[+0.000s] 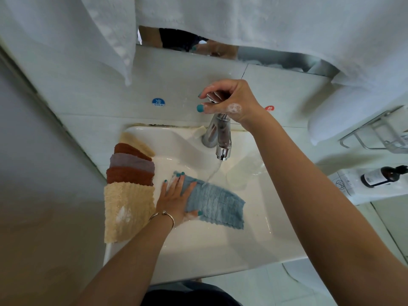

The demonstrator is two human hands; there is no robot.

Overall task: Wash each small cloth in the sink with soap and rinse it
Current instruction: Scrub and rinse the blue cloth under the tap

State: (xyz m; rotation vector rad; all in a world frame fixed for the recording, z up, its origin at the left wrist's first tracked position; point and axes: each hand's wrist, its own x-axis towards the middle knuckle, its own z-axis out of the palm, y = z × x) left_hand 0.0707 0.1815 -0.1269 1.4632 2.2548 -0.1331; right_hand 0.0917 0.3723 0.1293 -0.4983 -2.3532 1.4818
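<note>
A blue ribbed cloth (217, 204) lies spread in the white sink (220, 244), and a thin stream of water from the chrome tap (220, 138) falls onto its upper edge. My left hand (176, 195) grips the cloth's left end, with soap foam on the fingers. My right hand (227, 100), also foamy, is closed around the tap's handle above the spout. Several folded small cloths are lined along the sink's left rim: cream (128, 208), rust brown (129, 175), lilac (132, 162), another brown and a pale yellow one.
A dark pump bottle (383, 175) lies on the counter at right, near a wire rack (379, 133). White towels (287, 29) hang over the mirror above. Blue cold and red hot stickers flank the tap on the tiled wall.
</note>
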